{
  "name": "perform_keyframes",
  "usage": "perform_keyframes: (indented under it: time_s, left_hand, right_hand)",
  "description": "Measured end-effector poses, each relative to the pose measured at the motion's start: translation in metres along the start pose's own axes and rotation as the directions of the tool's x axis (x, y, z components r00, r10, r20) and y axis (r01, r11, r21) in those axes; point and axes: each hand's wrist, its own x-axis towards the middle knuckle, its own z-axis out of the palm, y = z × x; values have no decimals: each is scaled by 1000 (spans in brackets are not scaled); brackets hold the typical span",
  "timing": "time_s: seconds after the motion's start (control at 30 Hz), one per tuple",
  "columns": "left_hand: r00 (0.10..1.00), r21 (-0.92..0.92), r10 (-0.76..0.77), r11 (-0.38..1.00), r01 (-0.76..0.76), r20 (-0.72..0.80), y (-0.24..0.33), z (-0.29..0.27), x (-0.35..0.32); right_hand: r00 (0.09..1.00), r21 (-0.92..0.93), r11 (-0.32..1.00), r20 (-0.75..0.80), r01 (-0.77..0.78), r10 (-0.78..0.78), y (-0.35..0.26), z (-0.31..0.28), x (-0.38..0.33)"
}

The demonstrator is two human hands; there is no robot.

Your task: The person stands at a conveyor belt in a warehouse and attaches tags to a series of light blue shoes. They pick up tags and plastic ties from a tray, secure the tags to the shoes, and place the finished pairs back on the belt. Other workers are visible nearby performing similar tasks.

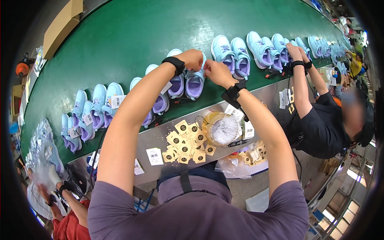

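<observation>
A pale blue shoe (195,85) with a lilac lining stands on the green bench (160,32), beyond the yellowish tub (207,127) and a little to its left; its mate (176,89) is beside it, farther left of the tub. Above the shoe, the left hand (193,60) has its fingers curled in, and the right hand (219,73) meets it from the tub's far side, their fingertips close together. I cannot tell what either one grips: it is small and partly hidden. Each wrist wears a black band (175,64).

A tuft of thin white strands (225,130) fills the tub. Just left of the tub, tan square cards (185,148) with dark round prints lie heaped on a steel ledge (146,142); farther left is a white label (155,156). Just right of the tub is another label (248,130), and nearer than the tub is a clear plastic bag (232,170).

More shoes line the bench to the tub's left (98,105) and right. Far right of the tub, a co-worker in black (324,128) has both hands at shoes; far left, another in red (74,224) is beside clear plastic.
</observation>
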Motion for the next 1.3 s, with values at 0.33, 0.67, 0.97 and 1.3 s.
perform_keyframes:
  time_s: [0.33, 0.67, 0.97, 1.3]
  left_hand:
    - [979, -253, -120, 964, 76, -165, 6, -2, -33]
    - [936, -128, -151, 985, 115, -319, 15, 18, -42]
    - [909, -941, -375, 334, -49, -181, 13, 13, -63]
    - [913, -918, -341, 388, -81, -224, 1, 25, -63]
  right_hand:
    - [993, -81, 990, -31, 113, -116, -17, -10, -2]
    - [925, -34, 970, -297, 239, -238, -9, 1, 7]
    - [986, 933, 326, 165, -151, -15, -10, -27, 9]
    - [993, 854, 507, 118, -114, 24, -15, -19, 16]
